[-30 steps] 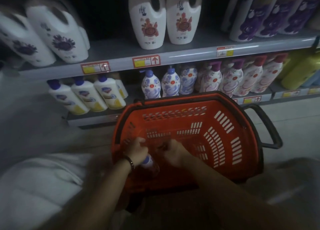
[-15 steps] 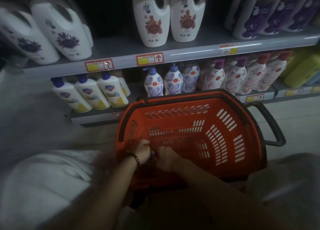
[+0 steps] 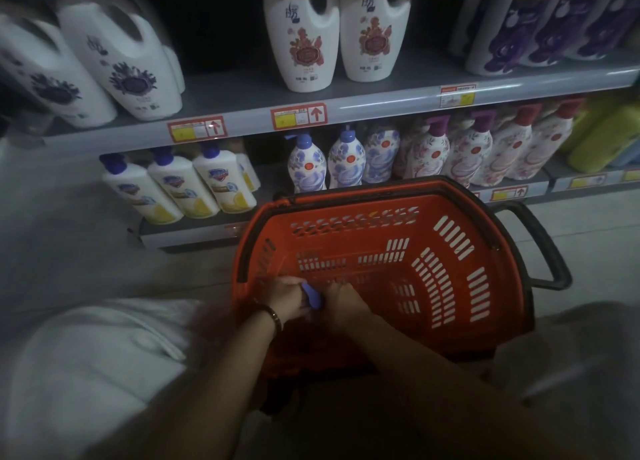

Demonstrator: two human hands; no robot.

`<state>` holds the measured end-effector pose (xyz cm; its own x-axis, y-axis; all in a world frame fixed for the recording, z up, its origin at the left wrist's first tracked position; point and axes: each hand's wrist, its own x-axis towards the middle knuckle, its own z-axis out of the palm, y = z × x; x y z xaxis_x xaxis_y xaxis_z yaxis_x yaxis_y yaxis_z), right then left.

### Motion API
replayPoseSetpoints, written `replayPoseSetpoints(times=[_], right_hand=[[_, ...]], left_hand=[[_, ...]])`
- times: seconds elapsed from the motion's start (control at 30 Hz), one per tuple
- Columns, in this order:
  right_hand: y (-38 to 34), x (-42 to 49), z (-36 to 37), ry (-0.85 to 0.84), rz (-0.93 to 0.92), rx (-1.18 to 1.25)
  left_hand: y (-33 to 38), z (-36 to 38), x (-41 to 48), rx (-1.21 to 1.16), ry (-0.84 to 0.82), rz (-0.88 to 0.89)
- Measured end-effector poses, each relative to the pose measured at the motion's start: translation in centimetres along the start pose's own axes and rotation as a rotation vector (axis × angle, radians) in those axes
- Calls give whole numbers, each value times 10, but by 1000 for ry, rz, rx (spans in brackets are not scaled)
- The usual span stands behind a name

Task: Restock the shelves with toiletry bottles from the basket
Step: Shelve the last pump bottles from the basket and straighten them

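An orange shopping basket (image 3: 460, 324) stands on the floor in front of the shelves. Both my hands reach into its near left corner. My left hand (image 3: 284, 297) grips a pump bottle, of which only the blue pump head (image 3: 311, 295) shows between my hands. My right hand (image 3: 343, 303) is curled down against the same bottle from the right. The bottle's body is hidden under my hands. The rest of the basket's inside looks bare. Matching blue-floral pump bottles (image 3: 307, 166) stand on the lower shelf (image 3: 194, 229) just behind the basket.
White bottles with blue caps (image 3: 180, 189) fill the lower shelf's left part, pink-floral pump bottles (image 3: 467, 154) its right. Large white jugs (image 3: 301, 44) stand on the upper shelf (image 3: 381, 103). The basket's black handle (image 3: 547, 248) sticks out right. My knees flank the basket.
The hands have drawn closer together in the basket's near left corner. The bottle's white body, seen a second ago, is now covered; only the blue pump shows. The view has dipped slightly.
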<state>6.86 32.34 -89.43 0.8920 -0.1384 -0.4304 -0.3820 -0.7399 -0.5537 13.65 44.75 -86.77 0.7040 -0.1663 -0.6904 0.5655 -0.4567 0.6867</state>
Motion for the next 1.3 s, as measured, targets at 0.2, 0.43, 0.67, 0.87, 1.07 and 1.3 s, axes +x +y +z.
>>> replayPoseSetpoints(times=[0.2, 0.43, 0.67, 0.87, 1.07, 1.3], right_hand=[[-12, 4, 3, -10, -14, -125], [-10, -3, -29, 2, -45, -65], [-17, -15, -94, 25, -183, 15], [-27, -26, -140, 43, -289, 179], [-34, -39, -187, 20, -380, 109], [-31, -51, -265, 87, -412, 79]], left_hand=[[-10, -5, 6, 210, -15, 80], [-9, -6, -5, 565, -200, 288], [-7, -15, 5, 553, -251, 394], [8, -23, -1, 466, -254, 501], [39, -8, -19, 465, -313, 707], [123, 8, -33, 682, -236, 1033]])
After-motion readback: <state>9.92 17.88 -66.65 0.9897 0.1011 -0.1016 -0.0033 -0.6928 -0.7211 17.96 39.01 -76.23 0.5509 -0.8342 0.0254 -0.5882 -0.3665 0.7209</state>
